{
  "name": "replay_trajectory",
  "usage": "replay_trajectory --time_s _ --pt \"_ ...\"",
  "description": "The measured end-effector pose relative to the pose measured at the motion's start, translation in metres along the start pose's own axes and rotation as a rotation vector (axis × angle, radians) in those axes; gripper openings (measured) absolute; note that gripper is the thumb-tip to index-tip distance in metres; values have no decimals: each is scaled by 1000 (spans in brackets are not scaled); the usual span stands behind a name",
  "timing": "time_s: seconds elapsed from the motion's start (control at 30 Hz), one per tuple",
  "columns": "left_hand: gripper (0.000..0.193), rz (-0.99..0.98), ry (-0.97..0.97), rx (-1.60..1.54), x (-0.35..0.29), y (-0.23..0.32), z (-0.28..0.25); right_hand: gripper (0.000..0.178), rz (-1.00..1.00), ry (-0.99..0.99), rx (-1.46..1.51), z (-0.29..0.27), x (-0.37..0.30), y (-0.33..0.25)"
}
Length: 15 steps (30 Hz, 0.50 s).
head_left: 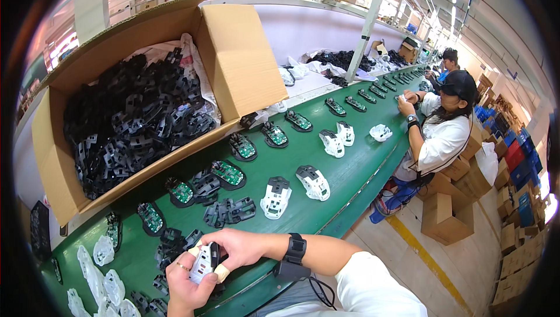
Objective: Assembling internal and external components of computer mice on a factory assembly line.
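My left hand [184, 282] and my right hand [240, 247] are both closed around a white computer mouse shell [202, 263] at the near edge of the belt. A black part [215, 251] shows along the shell's right side, next to my right fingers. Pale covers wrap some fingertips, which hide part of the shell. Close to my left hand lie black plastic mouse parts [170, 246] and a pile of white shells [114, 285]. Beyond my right hand, two white shells with dark inserts, one of them a mouse shell [276, 197], rest on the belt.
A green conveyor belt [350, 168] runs away to the right, carrying mouse bases with green circuit boards [227, 174]. An open cardboard box [245, 63] full of black parts stands at the far left. A co-worker [446, 124] sits along the belt's right side; cartons [446, 218] stand behind.
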<state>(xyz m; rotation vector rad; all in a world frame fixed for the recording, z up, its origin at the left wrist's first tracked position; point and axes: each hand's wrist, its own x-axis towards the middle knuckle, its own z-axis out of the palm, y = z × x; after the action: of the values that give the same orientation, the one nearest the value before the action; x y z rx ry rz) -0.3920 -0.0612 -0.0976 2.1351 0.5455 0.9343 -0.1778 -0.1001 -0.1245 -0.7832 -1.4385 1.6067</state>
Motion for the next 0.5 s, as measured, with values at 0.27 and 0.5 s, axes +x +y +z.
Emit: replay_trajectory --time_s 0.27,0.5 --pt "60 -117 71 -51 -3 18 -3 53 -99 137 -468 16 -5 -22" --pt "36 214 254 421 9 10 1 84 -540 449 -853 22 0 -6"
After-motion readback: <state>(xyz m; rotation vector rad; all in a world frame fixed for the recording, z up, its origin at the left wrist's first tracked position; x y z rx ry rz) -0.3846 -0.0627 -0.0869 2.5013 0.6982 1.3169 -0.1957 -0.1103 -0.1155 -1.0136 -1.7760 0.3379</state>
